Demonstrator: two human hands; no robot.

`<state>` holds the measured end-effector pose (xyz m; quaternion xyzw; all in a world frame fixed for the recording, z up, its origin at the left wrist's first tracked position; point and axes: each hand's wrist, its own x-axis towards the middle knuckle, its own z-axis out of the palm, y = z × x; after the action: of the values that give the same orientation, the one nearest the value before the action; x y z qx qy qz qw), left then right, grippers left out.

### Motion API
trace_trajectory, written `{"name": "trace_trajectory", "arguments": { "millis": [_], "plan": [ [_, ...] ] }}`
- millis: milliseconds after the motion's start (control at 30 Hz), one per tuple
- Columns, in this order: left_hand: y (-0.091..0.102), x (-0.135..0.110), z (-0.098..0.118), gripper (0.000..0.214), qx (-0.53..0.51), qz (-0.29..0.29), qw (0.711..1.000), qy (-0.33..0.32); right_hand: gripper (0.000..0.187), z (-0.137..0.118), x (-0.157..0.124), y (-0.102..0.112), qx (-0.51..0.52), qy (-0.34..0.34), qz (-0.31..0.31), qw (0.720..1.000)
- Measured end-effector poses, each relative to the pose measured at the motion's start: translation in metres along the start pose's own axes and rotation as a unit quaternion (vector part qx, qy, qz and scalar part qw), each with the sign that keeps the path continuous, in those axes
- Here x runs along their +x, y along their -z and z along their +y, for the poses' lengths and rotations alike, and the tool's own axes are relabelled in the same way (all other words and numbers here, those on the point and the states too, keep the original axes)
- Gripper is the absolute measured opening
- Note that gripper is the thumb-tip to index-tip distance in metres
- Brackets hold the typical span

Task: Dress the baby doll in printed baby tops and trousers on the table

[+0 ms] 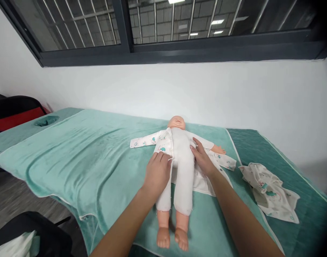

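A baby doll [182, 150] lies face up, its head toward the wall and bare feet toward me. Its body and legs are white. A white printed baby shirt [165, 142] covers the left side of its chest, with one sleeve stretched out to the left and no doll hand showing. The shirt's other half lies spread under the doll on the right, its sleeve beside the doll's uncovered arm. My left hand [158, 171] is closed on the shirt's front edge at the doll's waist. My right hand [202, 157] rests against the doll's right-hand side, fingers apart.
A green cloth [99, 153] with folds covers the bed. Crumpled printed baby clothing [270, 192] lies at the right on a darker green cover [300, 171]. A black chair [31, 232] stands at lower left. The wall [179, 89] and barred window rise behind.
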<state>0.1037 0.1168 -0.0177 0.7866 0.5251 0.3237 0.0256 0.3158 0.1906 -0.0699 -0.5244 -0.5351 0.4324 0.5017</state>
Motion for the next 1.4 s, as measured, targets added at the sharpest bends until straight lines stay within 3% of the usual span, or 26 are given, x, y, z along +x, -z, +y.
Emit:
{"name": "trace_trajectory", "arguments": {
  "millis": [200,367,500,633,700,800,900,967,1067,1167,1300,1400],
  "plan": [
    [0.007,0.014,0.015,0.023,-0.136,-0.057,0.988,-0.042,0.072,0.001,0.002,0.002,0.004,0.011,0.001,1.000],
    [-0.008,0.051,-0.007,0.026,-0.115,0.051,0.992,0.004,0.075,-0.005,0.002,0.000,0.006,-0.006,-0.003,1.000],
    [-0.025,0.097,-0.019,0.040,-0.078,-0.040,0.996,-0.026,0.073,-0.010,0.000,-0.003,-0.031,0.019,0.005,0.999],
    [-0.027,0.138,-0.001,0.041,-0.074,-0.119,0.989,-0.046,0.059,-0.015,0.000,0.015,-0.135,0.037,0.042,0.989],
    [-0.032,0.152,0.019,0.041,-0.052,-0.132,0.988,-0.060,0.046,-0.019,-0.001,0.036,-0.195,0.041,0.109,0.974],
    [-0.054,0.164,0.056,0.036,-0.002,-0.192,0.968,-0.162,0.048,-0.029,-0.005,0.067,-0.320,-0.012,0.208,0.924],
    [-0.089,0.170,0.085,0.032,0.066,-0.294,0.922,-0.243,0.048,-0.033,-0.011,0.079,-0.457,-0.103,0.172,0.867],
    [-0.110,0.175,0.093,0.032,0.110,-0.318,0.907,-0.253,0.044,-0.031,-0.014,0.075,-0.514,-0.127,0.129,0.839],
    [-0.124,0.184,0.091,0.033,0.154,-0.352,0.893,-0.234,0.039,-0.022,-0.015,0.065,-0.527,-0.112,0.098,0.837],
    [-0.118,0.194,0.081,0.033,0.168,-0.380,0.884,-0.215,0.036,-0.016,-0.014,0.058,-0.513,-0.093,0.104,0.847],
    [-0.091,0.201,0.073,0.035,0.159,-0.339,0.902,-0.216,0.035,-0.012,-0.011,0.050,-0.520,-0.072,0.117,0.843],
    [-0.076,0.196,0.071,0.034,0.155,-0.329,0.905,-0.222,0.033,-0.011,-0.006,0.050,-0.469,-0.090,0.107,0.872]
  ]
}}
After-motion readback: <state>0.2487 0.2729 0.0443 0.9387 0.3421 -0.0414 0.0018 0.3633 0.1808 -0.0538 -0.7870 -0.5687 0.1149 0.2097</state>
